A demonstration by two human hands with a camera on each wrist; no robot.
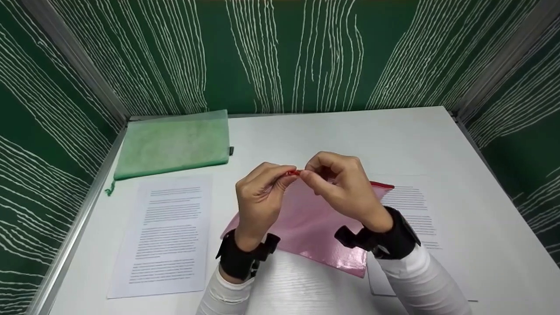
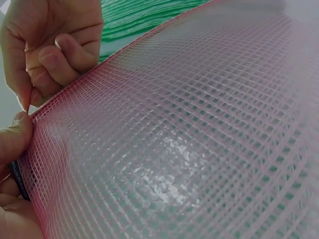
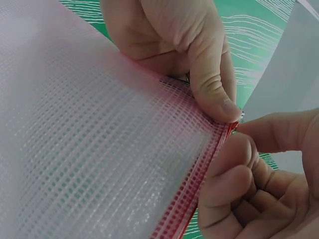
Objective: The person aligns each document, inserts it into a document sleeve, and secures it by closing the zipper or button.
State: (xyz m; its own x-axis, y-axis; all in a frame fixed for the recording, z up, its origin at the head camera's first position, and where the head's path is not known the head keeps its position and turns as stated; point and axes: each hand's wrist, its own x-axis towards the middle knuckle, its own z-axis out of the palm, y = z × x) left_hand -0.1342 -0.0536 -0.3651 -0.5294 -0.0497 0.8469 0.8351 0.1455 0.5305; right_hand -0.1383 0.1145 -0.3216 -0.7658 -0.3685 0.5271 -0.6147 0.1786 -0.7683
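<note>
A pink mesh zipper pouch (image 1: 313,223) hangs tilted between the two hands above the table, its red zipper edge (image 3: 192,201) uppermost. The left hand (image 1: 262,194) grips one top corner of it between thumb and fingers. Close against that corner, the right hand (image 1: 345,188) pinches the red zipper end with thumb and index finger; its other fingers are curled. Whether a zipper pull lies between those fingertips is hidden. A dark tag (image 2: 20,179) shows beside the left fingers in the left wrist view.
A green mesh pouch (image 1: 175,144) lies at the table's back left. Below it is a printed sheet (image 1: 168,236); another printed sheet (image 1: 415,218) lies at the right, partly under the right arm. Green panels with white lines (image 1: 288,57) stand around the white table (image 1: 393,140).
</note>
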